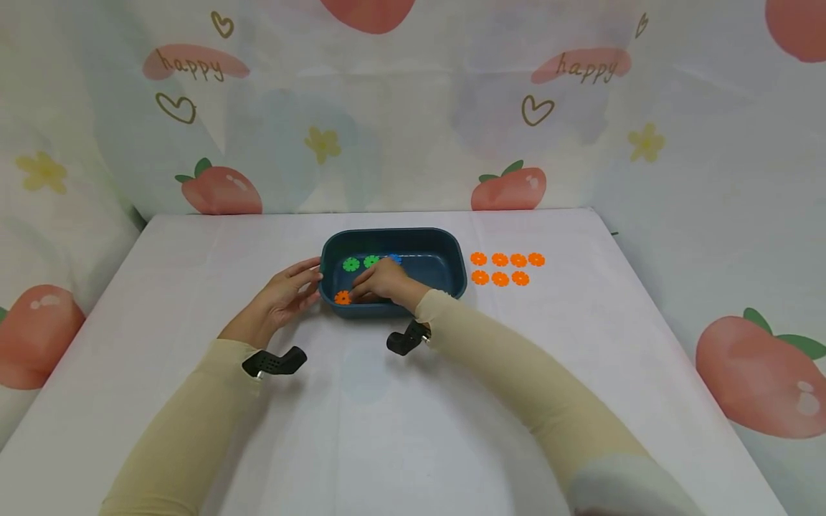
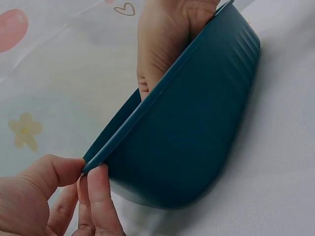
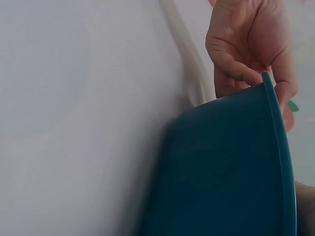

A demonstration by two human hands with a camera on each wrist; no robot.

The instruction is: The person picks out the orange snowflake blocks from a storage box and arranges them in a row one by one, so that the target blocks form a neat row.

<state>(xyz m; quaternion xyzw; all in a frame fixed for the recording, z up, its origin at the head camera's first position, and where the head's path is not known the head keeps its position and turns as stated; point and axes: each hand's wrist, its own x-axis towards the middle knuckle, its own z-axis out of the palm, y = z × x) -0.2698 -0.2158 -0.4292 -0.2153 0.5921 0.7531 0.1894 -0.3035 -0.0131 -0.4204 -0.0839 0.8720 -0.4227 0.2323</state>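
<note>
A dark teal plastic basin (image 1: 419, 309) sits on the table. My left hand (image 1: 284, 295) pinches its left rim, thumb on top and fingers against the outer wall in the left wrist view. My right hand (image 1: 383, 281) reaches down into the basin over the near wall, fingers bent, fingertips right beside an orange flower-shaped plastic piece (image 1: 343, 297). I cannot tell whether they hold a piece, as the wall hides them in both wrist views. Also in the basin lie two green flower pieces (image 1: 351, 264) and a blue one (image 1: 395, 259), partly behind the right hand.
Two rows of several orange flower pieces (image 1: 500, 279) lie on the white tablecloth (image 1: 361, 430) just right of the basin. A patterned curtain (image 1: 400, 107) stands behind the table's back edge. Each wrist wears a black strap mount (image 1: 277, 361).
</note>
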